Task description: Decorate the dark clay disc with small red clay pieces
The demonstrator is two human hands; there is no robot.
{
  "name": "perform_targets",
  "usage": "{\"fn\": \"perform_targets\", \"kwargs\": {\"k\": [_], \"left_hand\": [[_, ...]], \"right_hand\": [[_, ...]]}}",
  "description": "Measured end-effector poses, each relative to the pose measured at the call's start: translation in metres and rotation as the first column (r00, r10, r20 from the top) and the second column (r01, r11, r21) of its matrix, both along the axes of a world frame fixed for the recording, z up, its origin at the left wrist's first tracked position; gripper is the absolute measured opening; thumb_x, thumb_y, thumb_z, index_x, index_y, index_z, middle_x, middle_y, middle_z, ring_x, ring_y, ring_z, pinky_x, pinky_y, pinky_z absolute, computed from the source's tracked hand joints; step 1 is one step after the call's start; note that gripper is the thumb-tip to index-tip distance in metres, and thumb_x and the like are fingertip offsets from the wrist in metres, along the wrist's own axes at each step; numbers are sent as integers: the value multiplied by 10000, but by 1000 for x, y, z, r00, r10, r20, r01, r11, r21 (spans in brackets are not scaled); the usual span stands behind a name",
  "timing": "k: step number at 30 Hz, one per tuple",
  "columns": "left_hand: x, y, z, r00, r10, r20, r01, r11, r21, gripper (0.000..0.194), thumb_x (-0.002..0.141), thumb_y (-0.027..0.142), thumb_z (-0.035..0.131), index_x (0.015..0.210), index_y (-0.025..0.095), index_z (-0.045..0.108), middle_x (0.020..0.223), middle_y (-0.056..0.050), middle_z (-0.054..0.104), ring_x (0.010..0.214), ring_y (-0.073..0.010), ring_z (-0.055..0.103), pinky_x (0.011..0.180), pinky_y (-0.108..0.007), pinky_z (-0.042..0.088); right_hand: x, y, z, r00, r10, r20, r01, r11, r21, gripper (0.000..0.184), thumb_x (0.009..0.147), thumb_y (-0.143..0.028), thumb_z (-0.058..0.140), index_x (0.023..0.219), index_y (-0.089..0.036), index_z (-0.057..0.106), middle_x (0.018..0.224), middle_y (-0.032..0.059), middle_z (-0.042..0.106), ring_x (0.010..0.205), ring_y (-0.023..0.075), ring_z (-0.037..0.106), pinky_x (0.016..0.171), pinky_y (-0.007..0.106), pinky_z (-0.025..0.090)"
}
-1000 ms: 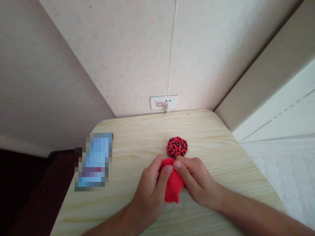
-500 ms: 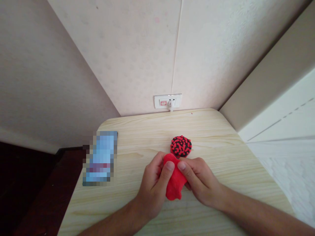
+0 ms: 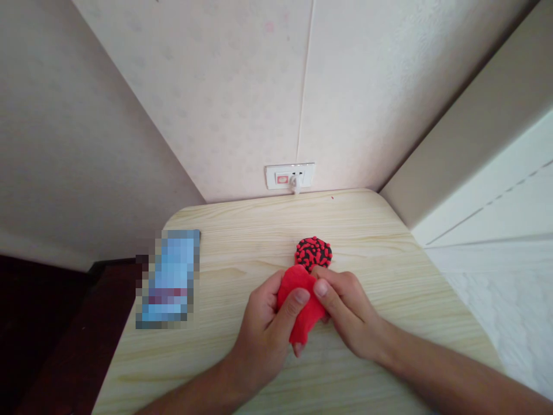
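A flattened, uneven piece of red modelling clay [image 3: 306, 314] is held between both hands above the table. My left hand [image 3: 268, 317] grips its left side, thumb on top and fingers beneath, one fingertip showing at the lower edge. At the right edge, my right hand [image 3: 352, 314] pinches the clay between its thumb and fingers. Just beyond the hands, a round black clay disc [image 3: 314, 252] covered with red squiggles and small red balls lies on the table. The clay and hands partly cover its near edge.
The pale wood-grain table [image 3: 242, 230] stands against the wall. A phone-like device [image 3: 170, 279], blurred out, lies at its left edge. A white wall socket [image 3: 289, 176] with a plug and cord is behind the table. A tiny red speck lies near the back edge.
The red clay has been turned and reshaped a little between my hands, and a left fingertip now shows below it. The whole view has shifted slightly; the disc stays on the table.
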State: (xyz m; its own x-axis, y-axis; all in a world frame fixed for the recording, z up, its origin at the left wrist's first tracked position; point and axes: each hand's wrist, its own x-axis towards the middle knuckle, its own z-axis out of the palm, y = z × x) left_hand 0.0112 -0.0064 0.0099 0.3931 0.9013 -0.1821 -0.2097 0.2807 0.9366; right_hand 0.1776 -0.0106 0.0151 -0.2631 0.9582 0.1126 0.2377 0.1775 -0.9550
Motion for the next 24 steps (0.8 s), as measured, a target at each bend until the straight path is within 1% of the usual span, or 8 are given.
{"fn": "perform_targets", "kwargs": {"k": [3, 5, 7, 11, 14, 17, 22, 24], "left_hand": [[-1, 0, -1, 999, 8, -52, -5, 999, 54, 385, 972, 541, 649, 953, 157, 632, 534, 60, 541, 377, -64, 454, 350, -141, 374], [-2, 0, -2, 997, 12, -82, -6, 997, 78, 381, 981, 538, 638, 915, 163, 623, 520, 65, 525, 373, -58, 436, 353, -137, 350], [-1, 0, -3, 996, -1, -85, 7, 998, 68, 378, 986, 540, 629, 927, 167, 616, 516, 73, 515, 366, -55, 416, 349, -136, 331], [1, -1, -6, 996, -13, -83, 17, 999, 49, 426, 1017, 581, 540, 960, 167, 625, 528, 74, 502, 363, -61, 393, 331, -148, 311], [1, -3, -5, 982, 30, -187, -4, 991, 137, 444, 1037, 566, 509, 924, 161, 653, 544, 51, 523, 399, -70, 429, 353, -154, 324], [1, -5, -4, 969, -1, -249, 39, 988, 151, 434, 1044, 553, 502, 967, 162, 674, 518, 43, 549, 377, -82, 454, 349, -164, 329], [2, -4, -6, 990, -87, -115, 90, 996, 19, 488, 1020, 610, 504, 1056, 146, 652, 489, 51, 551, 326, -93, 468, 310, -165, 383], [2, -1, -7, 987, -160, 3, 160, 985, -69, 500, 942, 630, 633, 1046, 141, 644, 518, 49, 574, 347, -92, 486, 346, -196, 476]], "right_hand": [[-2, -1, -2, 998, 44, -37, -44, 999, -4, 518, 1110, -471, 373, 696, -194, 518, 549, -38, 497, 485, 96, 445, 486, 230, 336], [-4, -2, -5, 998, 16, -59, -16, 1000, -8, 525, 1111, -460, 378, 684, -192, 522, 546, -39, 479, 480, 95, 419, 478, 235, 316], [-6, -4, -8, 995, -27, -92, 22, 998, -57, 549, 1105, -493, 373, 671, -193, 526, 549, -33, 464, 492, 105, 417, 481, 244, 317], [-6, -5, -9, 981, -22, -191, -11, 985, -173, 589, 1102, -545, 328, 658, -203, 510, 538, -36, 439, 490, 114, 404, 486, 251, 330], [-4, -3, -4, 988, -2, -153, -14, 994, -107, 527, 1070, -584, 404, 719, -204, 503, 583, -39, 470, 530, 116, 424, 502, 247, 337], [-4, -1, 0, 999, 7, -49, -9, 1000, -27, 465, 1070, -543, 436, 759, -204, 502, 619, -39, 479, 548, 112, 424, 513, 243, 341], [-7, -2, -2, 999, -33, -20, 32, 998, -51, 473, 1098, -485, 385, 717, -219, 474, 554, -25, 542, 480, 110, 478, 471, 238, 363], [-6, -3, -3, 997, -62, -47, 58, 995, -76, 483, 1092, -510, 393, 720, -219, 492, 556, -7, 602, 475, 116, 540, 465, 234, 390]]}}
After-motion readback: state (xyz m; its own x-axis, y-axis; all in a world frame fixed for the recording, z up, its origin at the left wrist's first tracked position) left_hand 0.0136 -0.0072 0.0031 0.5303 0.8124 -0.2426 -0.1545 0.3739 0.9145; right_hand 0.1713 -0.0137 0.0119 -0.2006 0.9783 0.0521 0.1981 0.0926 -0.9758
